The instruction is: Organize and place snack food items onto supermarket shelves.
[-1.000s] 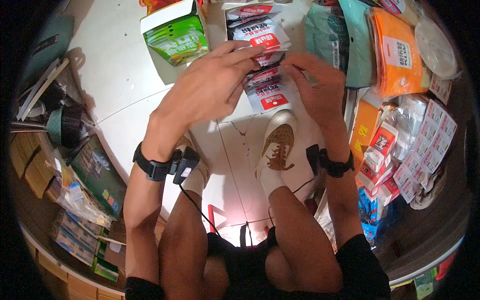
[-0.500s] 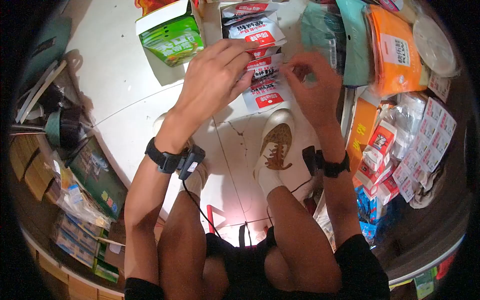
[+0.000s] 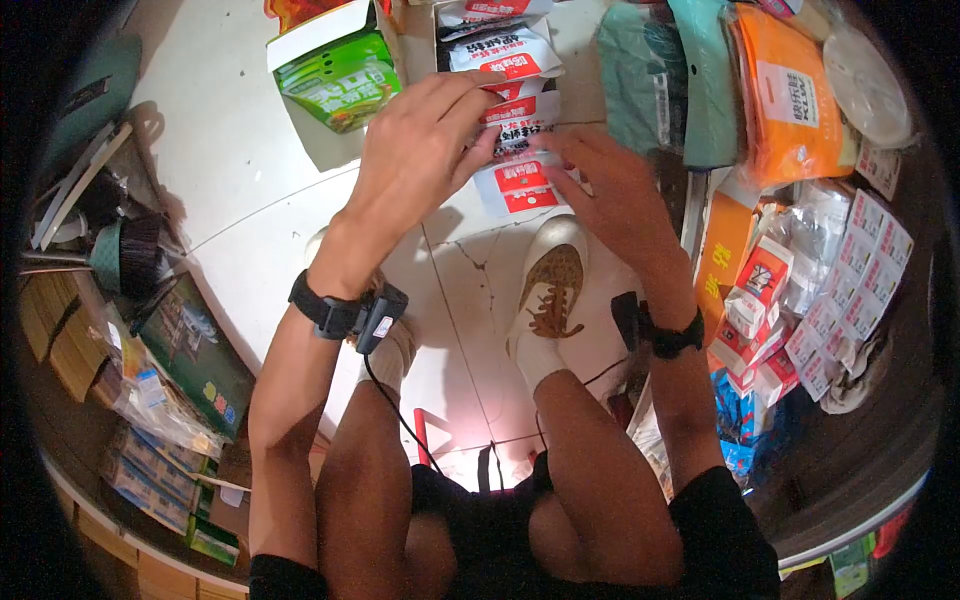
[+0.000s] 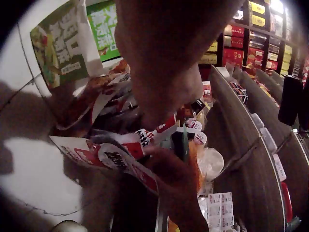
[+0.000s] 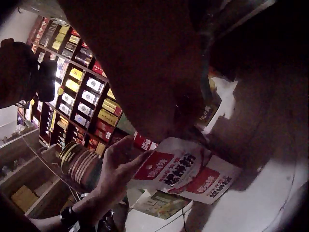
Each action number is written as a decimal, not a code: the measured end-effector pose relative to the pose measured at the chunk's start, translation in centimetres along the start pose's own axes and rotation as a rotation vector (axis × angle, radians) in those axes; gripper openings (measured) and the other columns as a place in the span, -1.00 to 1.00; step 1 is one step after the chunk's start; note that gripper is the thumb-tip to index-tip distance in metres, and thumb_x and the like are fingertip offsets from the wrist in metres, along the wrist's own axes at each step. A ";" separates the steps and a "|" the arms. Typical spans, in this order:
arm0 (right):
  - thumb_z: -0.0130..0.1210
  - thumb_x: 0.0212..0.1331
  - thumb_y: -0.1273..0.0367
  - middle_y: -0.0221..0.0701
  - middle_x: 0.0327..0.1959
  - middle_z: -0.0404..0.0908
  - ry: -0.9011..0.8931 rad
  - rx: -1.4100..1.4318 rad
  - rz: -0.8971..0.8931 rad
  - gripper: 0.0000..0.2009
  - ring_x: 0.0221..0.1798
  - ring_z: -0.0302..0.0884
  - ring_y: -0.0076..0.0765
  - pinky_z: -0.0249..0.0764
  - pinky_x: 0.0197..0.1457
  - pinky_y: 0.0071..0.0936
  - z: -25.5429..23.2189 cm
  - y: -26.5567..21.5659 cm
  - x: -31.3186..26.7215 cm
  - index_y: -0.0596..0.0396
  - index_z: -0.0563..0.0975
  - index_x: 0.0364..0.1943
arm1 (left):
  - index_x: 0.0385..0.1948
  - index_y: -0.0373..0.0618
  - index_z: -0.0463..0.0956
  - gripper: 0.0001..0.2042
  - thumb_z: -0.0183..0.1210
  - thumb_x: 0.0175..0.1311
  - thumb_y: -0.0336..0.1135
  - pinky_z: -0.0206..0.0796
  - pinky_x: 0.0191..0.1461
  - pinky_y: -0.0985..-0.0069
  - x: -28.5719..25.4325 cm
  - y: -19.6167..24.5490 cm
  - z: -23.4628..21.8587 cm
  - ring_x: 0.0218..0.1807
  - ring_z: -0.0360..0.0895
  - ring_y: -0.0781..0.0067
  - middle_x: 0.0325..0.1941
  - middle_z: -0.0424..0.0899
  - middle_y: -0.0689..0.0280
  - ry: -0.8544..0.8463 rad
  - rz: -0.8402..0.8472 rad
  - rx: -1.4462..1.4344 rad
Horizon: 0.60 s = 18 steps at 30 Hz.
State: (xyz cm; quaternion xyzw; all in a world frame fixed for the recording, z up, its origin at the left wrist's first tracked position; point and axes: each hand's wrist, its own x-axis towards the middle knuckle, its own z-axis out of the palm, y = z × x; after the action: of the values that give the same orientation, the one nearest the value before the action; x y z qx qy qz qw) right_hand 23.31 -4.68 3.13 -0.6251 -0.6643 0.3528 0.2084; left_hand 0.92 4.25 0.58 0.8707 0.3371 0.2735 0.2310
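A row of white, red and black printed packets [image 3: 500,55] stretches away from me on the floor, the nearest ones tipped toward my feet. My left hand [image 3: 415,145] reaches over the row from the left, its thumb and fingers gripping packets by their side. In the right wrist view that thumb lies along a packet's edge. From the right, my right hand [image 3: 620,195] pinches the side of the nearest packet [image 3: 525,195], thumb low on its red label. Overlapping packet faces [image 5: 174,164] fan out in the right wrist view.
Left of the row stands an open box of green packets [image 3: 345,90]. Teal bags [image 3: 640,85], orange bags [image 3: 790,100] and small red-and-white boxes [image 3: 755,290] crowd the right side. A brush [image 3: 125,250] is at far left; my shoe [image 3: 555,280] is just below the packets.
My right hand, earlier held curled beside the row, has come left and down onto the nearest packet. The left hand has shifted slightly back, and more packets lean toward me.
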 end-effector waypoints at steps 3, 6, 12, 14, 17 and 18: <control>0.23 0.25 0.37 -0.18 -0.12 0.61 -0.096 -0.238 -0.051 -0.71 -0.07 0.62 0.02 0.60 0.04 -0.15 -0.1 0.5 0.2 0.03 0.63 0.05 | -0.22 -0.19 0.58 -0.78 0.36 0.14 -0.39 0.53 0.00 0.25 0.2 0.0 0.0 -0.03 0.64 0.12 -0.03 0.70 0.23 0.025 0.011 0.001; 0.25 0.22 0.35 -0.19 -0.10 0.58 -0.109 -0.189 -0.062 -0.75 0.00 0.61 0.02 0.59 0.08 -0.13 0.3 1.1 0.1 0.06 0.62 -0.04 | -0.22 -0.20 0.58 -0.78 0.37 0.14 -0.39 0.53 0.00 0.26 0.2 0.0 -0.3 -0.02 0.64 0.13 -0.01 0.71 0.23 -0.004 0.002 -0.010; 0.31 0.18 0.41 -0.22 -0.10 0.66 0.004 -0.228 -0.284 -0.82 -0.03 0.59 0.00 0.53 0.09 -0.17 0.8 2.7 0.4 0.12 0.64 -0.16 | -0.21 -0.20 0.59 -0.78 0.37 0.15 -0.39 0.53 0.00 0.28 0.3 0.0 -0.3 -0.02 0.64 0.15 0.03 0.71 0.25 0.000 0.006 -0.004; 0.27 0.18 0.37 -0.26 -0.19 0.67 -0.026 -0.257 -0.238 -0.87 -0.01 0.61 -0.07 0.59 0.05 -0.17 0.7 2.8 0.6 0.08 0.64 -0.23 | -0.20 -0.19 0.60 -0.79 0.36 0.16 -0.39 0.53 0.00 0.28 0.4 -0.1 -0.4 -0.01 0.64 0.16 0.03 0.71 0.26 -0.005 0.035 -0.031; 0.28 0.18 0.38 -0.28 -0.23 0.69 0.049 -0.255 -0.219 -0.89 -0.09 0.63 -0.07 0.59 -0.02 -0.17 0.1 0.7 1.4 0.08 0.61 -0.28 | -0.20 -0.18 0.62 -0.83 0.33 0.20 -0.41 0.54 0.01 0.29 0.3 -0.1 -0.4 0.01 0.63 0.17 0.05 0.71 0.28 -0.032 0.049 -0.020; 0.28 0.18 0.38 -0.28 -0.23 0.69 0.049 -0.254 -0.217 -0.89 -0.09 0.63 -0.07 0.59 -0.02 -0.17 0.3 0.4 1.7 0.08 0.61 -0.28 | -0.20 -0.18 0.62 -0.83 0.33 0.20 -0.41 0.54 0.01 0.29 0.3 0.0 -0.4 0.01 0.63 0.17 0.05 0.71 0.28 -0.033 0.049 -0.021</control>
State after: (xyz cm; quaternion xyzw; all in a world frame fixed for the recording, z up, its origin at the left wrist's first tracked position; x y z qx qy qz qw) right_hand 23.16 -3.10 2.39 -0.5794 -0.7619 0.2262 0.1806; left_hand 0.85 4.53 0.91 0.8807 0.3089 0.2680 0.2390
